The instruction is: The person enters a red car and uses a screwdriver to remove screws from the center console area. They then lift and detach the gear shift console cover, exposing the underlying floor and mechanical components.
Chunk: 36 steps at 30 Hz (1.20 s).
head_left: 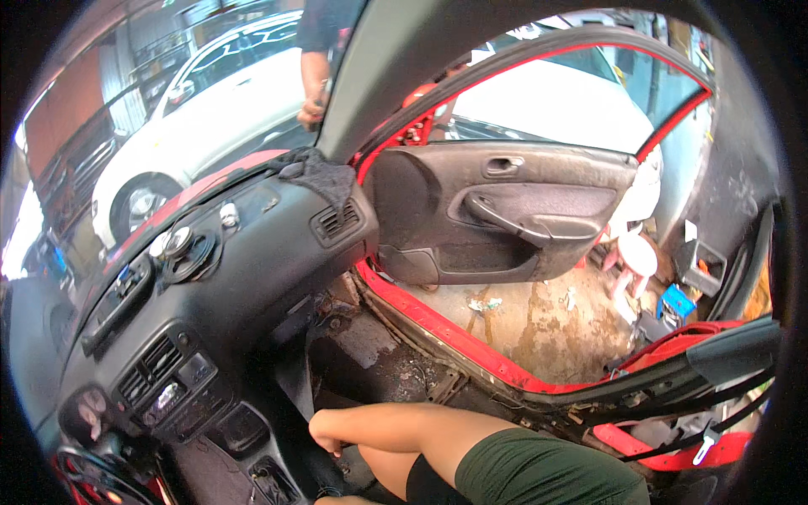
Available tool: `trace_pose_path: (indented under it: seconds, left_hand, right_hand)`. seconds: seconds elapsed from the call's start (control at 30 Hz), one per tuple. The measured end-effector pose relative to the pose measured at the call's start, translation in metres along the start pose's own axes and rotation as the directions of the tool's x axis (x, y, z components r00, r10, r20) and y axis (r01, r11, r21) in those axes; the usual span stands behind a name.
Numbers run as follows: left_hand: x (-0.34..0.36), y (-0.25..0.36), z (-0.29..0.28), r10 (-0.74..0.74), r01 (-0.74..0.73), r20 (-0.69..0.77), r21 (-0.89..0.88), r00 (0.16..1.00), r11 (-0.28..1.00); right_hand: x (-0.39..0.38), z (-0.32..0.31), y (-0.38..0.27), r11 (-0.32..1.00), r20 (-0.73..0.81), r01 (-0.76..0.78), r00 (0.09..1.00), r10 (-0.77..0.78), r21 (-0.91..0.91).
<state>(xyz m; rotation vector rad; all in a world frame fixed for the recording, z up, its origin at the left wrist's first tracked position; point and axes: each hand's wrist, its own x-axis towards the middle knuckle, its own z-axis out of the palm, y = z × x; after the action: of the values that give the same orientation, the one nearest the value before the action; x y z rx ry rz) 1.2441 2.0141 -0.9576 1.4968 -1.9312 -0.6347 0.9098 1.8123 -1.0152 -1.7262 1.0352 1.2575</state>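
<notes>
From the lower right comes my right arm in a dark green sleeve. My right hand [325, 433] is bent downward beside the centre console [290, 391] of a car, low over the footwell. Its fingers are mostly turned away, so whether they hold anything is hidden. The gear shift area [273, 480] lies to the left of that hand. A sliver of skin shows at the bottom edge, but I cannot make out what part it is. My left hand is not identifiable in the picture.
The dashboard [278, 219] carries a dark cloth [324, 177] and a round black-and-silver part [181, 248]. The right door [539, 198] hangs open above a red sill [446, 337]. Outside are a pink stool [635, 257], a white car [227, 105] and another person's hand [313, 109].
</notes>
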Motion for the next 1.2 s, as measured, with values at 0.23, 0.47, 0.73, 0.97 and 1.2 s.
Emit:
trace_pose_path:
  seconds: [0.23, 0.47, 0.73, 0.97, 1.2]
  left_hand:
    - [0.004, -0.005, -0.009, -0.162, 0.161, 0.006, 0.067, 0.987, 0.985]
    - [0.002, -0.037, -0.065, -0.456, 0.456, -0.045, -0.003, 0.889, 0.89]
    - [0.011, -0.074, -0.037, -0.707, 0.722, 0.149, -0.126, 0.692, 0.68]
    - [-0.004, -0.095, -0.04, -0.516, 0.519, 0.062, -0.045, 0.854, 0.853]
    - [-0.004, -0.09, -0.05, -0.521, 0.523, 0.046, -0.089, 0.852, 0.848]
  right_hand:
    - [0.03, -0.019, -0.057, 0.886, 0.344, -0.298, 0.923, 0.173, 0.355]
    - [-0.079, -0.048, -0.107, 0.971, -0.085, -0.111, 0.988, 0.132, 0.21]
    - [-0.01, -0.045, -0.082, 0.902, 0.106, -0.28, 0.96, 0.26, 0.328]
    - [-0.055, -0.047, -0.096, 0.935, 0.048, -0.192, 0.981, 0.187, 0.297]
    - [-0.061, -0.041, -0.094, 0.948, -0.04, -0.143, 0.986, 0.16, 0.284]
